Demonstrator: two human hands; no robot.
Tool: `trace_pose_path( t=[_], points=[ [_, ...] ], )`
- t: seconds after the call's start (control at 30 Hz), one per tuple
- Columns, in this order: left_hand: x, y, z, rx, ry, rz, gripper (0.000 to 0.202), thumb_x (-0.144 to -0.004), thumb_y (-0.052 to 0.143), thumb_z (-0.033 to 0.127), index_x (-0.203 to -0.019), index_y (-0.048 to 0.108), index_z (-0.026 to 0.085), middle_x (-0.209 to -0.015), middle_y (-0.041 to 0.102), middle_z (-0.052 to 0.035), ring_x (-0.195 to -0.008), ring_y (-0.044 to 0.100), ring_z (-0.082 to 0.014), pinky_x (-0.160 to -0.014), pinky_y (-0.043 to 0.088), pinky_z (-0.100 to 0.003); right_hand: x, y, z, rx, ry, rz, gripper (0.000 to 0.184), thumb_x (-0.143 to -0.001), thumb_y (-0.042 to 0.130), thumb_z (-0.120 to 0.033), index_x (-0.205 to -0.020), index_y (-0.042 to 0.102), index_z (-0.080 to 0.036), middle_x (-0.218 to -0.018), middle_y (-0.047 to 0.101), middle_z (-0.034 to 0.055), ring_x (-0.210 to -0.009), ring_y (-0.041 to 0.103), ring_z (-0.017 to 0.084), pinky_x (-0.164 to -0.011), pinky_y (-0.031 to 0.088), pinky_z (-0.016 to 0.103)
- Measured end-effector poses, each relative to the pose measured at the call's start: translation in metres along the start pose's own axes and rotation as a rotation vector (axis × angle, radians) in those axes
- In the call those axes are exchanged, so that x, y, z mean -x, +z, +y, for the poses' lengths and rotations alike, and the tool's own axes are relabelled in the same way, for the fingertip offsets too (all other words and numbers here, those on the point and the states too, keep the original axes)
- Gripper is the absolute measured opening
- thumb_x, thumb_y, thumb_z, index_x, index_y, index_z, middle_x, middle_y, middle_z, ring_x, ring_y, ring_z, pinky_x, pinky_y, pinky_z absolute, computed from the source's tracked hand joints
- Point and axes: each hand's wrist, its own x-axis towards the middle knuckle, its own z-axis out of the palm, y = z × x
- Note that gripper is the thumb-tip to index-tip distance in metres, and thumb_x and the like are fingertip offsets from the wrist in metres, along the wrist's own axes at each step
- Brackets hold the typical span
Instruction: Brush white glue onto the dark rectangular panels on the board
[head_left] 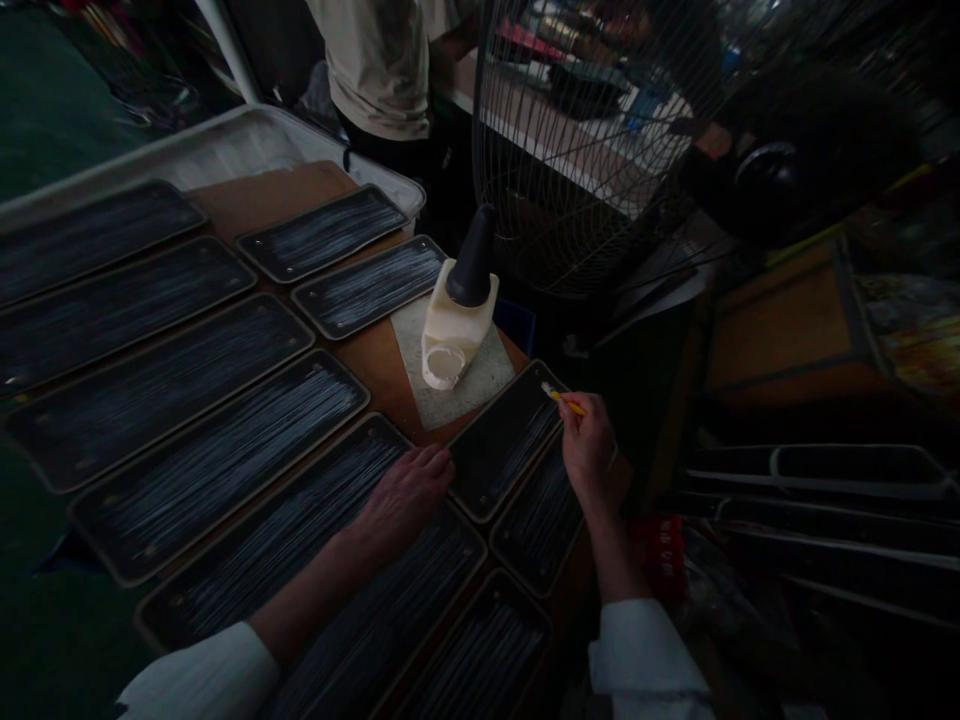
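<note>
My right hand [587,445] pinches a small brush [570,402] by its yellow handle. The brush's whitish tip meets the far end of a dark rectangular panel [499,445] with a pale rim and rounded corners. White streaks show along one side of that panel. My left hand [409,490] lies palm down across the neighbouring panels, fingertips at the near-left edge of the same panel, holding nothing that I can see. Beyond both hands, a cut-open cream plastic bottle [457,325] with a black cone [474,262] in it rests on a pale sheet [420,390].
Several more white-streaked dark panels [225,450] lie in rows on a brown board [262,195]. A white tub rim [255,115] runs behind it. A caged fan [570,150] stands at the back, near another person [379,70]. Dark framed pieces [817,475] are at right.
</note>
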Motion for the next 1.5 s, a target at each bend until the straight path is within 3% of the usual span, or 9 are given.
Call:
trace_pose_path(
  t=[0.3,0.4,0.5,0.63,0.87,0.97,1.07,1.3,1.5],
  points=[
    [-0.001,-0.001,-0.001,-0.021,0.017,0.008,0.030,-0.092,0.048,0.009,-0.119,0.058,0.016,-0.126,0.058,-0.0109,-0.121,0.050,-0.0259,-0.100,0.042,-0.041,0.122,-0.007,-0.090,-0.175,0.042,-0.293,0.018,-0.095,0.050,-0.019,-0.105,0.063,-0.028,-0.101,0.064,0.0053,-0.095,0.066,0.019,-0.084,0.059,0.034],
    [-0.001,-0.003,-0.001,-0.030,0.034,-0.006,0.028,-0.091,0.049,0.010,-0.116,0.059,0.017,-0.120,0.060,-0.0103,-0.117,0.052,-0.0252,-0.098,0.043,-0.040,0.140,-0.017,-0.104,-0.225,0.078,-0.321,0.017,-0.094,0.053,-0.020,-0.102,0.064,-0.029,-0.098,0.065,0.0041,-0.093,0.066,0.019,-0.082,0.060,0.034],
    [-0.001,-0.005,-0.001,-0.028,0.031,-0.011,0.029,-0.092,0.048,0.011,-0.118,0.059,0.016,-0.119,0.060,-0.0105,-0.116,0.053,-0.0250,-0.098,0.042,-0.040,0.125,-0.025,-0.098,-0.250,0.141,-0.278,0.013,-0.095,0.053,-0.024,-0.103,0.063,-0.028,-0.101,0.064,0.0043,-0.094,0.066,0.019,-0.084,0.060,0.036],
    [0.000,-0.006,-0.002,-0.016,0.034,-0.007,0.031,-0.093,0.046,0.010,-0.121,0.058,0.015,-0.122,0.060,-0.0120,-0.120,0.051,-0.0252,-0.102,0.040,-0.041,0.068,-0.025,-0.068,-0.234,0.164,-0.113,0.013,-0.094,0.055,-0.032,-0.100,0.063,-0.024,-0.101,0.063,0.0056,-0.093,0.067,0.021,-0.084,0.058,0.039],
    [0.004,-0.006,-0.002,-0.008,0.043,0.028,0.028,-0.094,0.047,0.012,-0.117,0.060,0.017,-0.125,0.060,-0.0090,-0.120,0.051,-0.0234,-0.106,0.037,-0.040,-0.009,0.011,-0.016,-0.061,-0.013,0.048,0.016,-0.095,0.051,-0.031,-0.098,0.063,-0.020,-0.100,0.060,0.0067,-0.093,0.062,0.019,-0.085,0.055,0.038],
    [0.005,-0.006,-0.002,-0.020,0.046,0.027,0.029,-0.094,0.047,0.011,-0.120,0.059,0.017,-0.124,0.060,-0.0086,-0.117,0.052,-0.0234,-0.106,0.037,-0.039,-0.001,0.024,-0.017,-0.036,-0.064,0.009,0.015,-0.095,0.050,-0.028,-0.096,0.062,-0.020,-0.097,0.061,0.0069,-0.092,0.062,0.020,-0.085,0.054,0.038],
    [0.004,-0.006,-0.003,-0.032,0.057,0.029,0.030,-0.094,0.046,0.010,-0.120,0.058,0.016,-0.120,0.060,-0.0090,-0.115,0.053,-0.0232,-0.105,0.038,-0.039,0.034,0.027,-0.041,-0.053,-0.076,-0.114,0.014,-0.096,0.049,-0.025,-0.098,0.063,-0.022,-0.097,0.062,0.0062,-0.093,0.062,0.019,-0.085,0.055,0.037],
    [0.005,-0.012,-0.005,0.023,0.058,0.024,0.023,-0.093,0.050,0.013,-0.113,0.061,0.018,-0.109,0.061,-0.0080,-0.108,0.055,-0.0227,-0.102,0.041,-0.039,0.115,0.003,-0.104,-0.261,-0.006,-0.359,0.020,-0.094,0.051,-0.018,-0.105,0.064,-0.028,-0.101,0.064,0.0043,-0.096,0.065,0.019,-0.086,0.058,0.035],
    [0.009,-0.016,-0.007,0.014,0.076,0.021,0.027,-0.093,0.049,0.011,-0.117,0.062,0.017,-0.111,0.063,-0.0082,-0.116,0.054,-0.0221,-0.112,0.035,-0.040,0.097,-0.004,-0.092,-0.238,0.067,-0.146,0.012,-0.095,0.053,-0.022,-0.101,0.062,-0.026,-0.101,0.062,0.0046,-0.097,0.064,0.019,-0.088,0.057,0.038]
  ],
)
